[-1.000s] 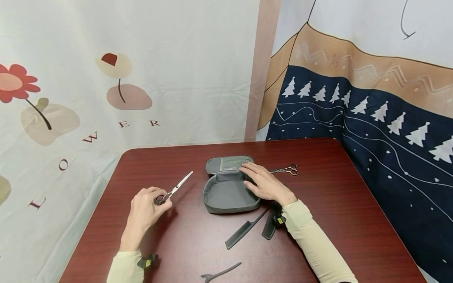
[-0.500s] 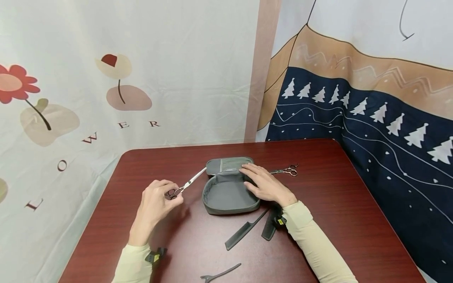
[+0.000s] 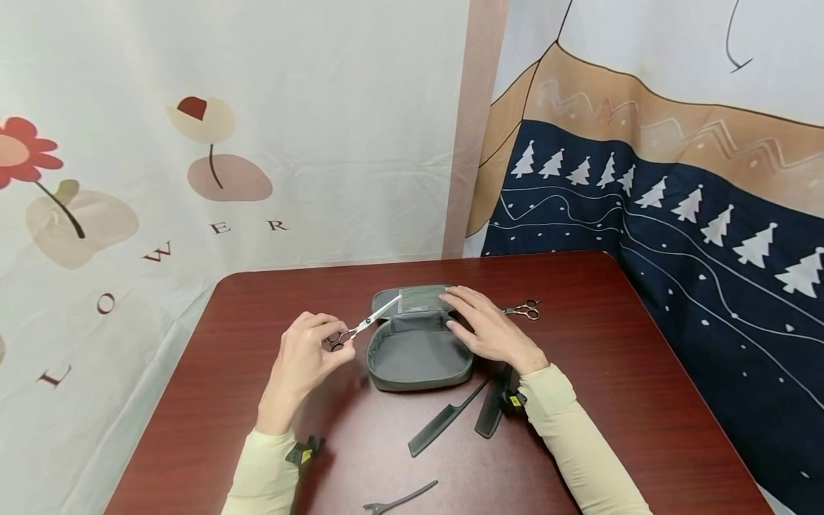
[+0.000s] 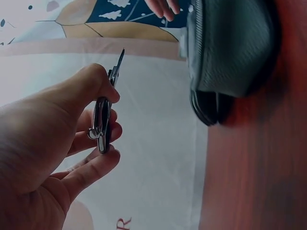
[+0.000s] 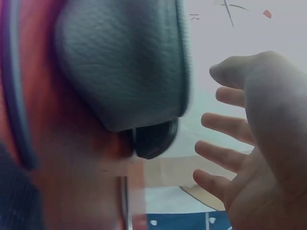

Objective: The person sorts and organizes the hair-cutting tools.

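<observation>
My left hand [image 3: 309, 357] pinches a pair of scissors [image 3: 367, 324] by the finger loops, thumb against fingers. The silver blades point up and right, over the left edge of a grey zip case [image 3: 420, 357]. That case lies unzipped on the table with its lid [image 3: 425, 298] folded back, a mesh pocket inside it. Above the case's right side is my right hand [image 3: 492, 329], fingers spread and holding nothing. In the right wrist view the fingers [image 5: 225, 123] stand apart from the case wall [image 5: 124, 62].
A second pair of scissors [image 3: 524, 310] lies behind my right hand. In front of the case are a tail comb [image 3: 444, 422] and another dark comb [image 3: 492, 411], partly under my right wrist. A grey hair clip [image 3: 399, 498] lies at the front of the red-brown table [image 3: 618, 357].
My left hand has moved right and slightly up with the scissors, bringing the blades over the case's lid. My right hand has lifted slightly and shifted right, off the case.
</observation>
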`<state>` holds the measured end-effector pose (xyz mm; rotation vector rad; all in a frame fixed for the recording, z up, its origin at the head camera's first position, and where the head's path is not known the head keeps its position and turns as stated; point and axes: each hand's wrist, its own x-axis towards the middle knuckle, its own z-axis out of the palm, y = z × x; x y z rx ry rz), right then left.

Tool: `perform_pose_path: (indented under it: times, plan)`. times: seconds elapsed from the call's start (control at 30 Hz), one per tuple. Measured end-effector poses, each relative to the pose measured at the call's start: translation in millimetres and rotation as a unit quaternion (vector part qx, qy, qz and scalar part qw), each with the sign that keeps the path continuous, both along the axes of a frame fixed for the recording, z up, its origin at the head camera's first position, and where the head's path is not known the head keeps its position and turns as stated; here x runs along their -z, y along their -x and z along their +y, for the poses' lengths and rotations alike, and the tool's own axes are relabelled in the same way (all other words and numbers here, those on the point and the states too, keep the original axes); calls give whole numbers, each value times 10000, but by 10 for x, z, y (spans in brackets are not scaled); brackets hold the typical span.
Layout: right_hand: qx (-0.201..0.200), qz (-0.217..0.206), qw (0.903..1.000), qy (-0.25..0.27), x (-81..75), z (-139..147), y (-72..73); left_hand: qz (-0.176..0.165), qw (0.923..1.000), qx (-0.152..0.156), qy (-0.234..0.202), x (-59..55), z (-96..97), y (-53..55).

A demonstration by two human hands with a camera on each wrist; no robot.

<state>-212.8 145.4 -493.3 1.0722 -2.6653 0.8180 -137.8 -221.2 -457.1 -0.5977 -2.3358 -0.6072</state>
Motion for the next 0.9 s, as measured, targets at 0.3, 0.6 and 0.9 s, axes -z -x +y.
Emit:
perform_pose_path:
  times: [0.3,0.6,0.9]
  plan:
    - [61,403,9985,371,-239,21,-74,73,9994,326,-34,-86,216,99]
    - [-195,906,9943,518,-457,-22,-205,281,9968,742,-35,-148,360,95]
    - [-551,1366,9878,507,-533,-117,-314,479,9946,911,113,-182,447,56]
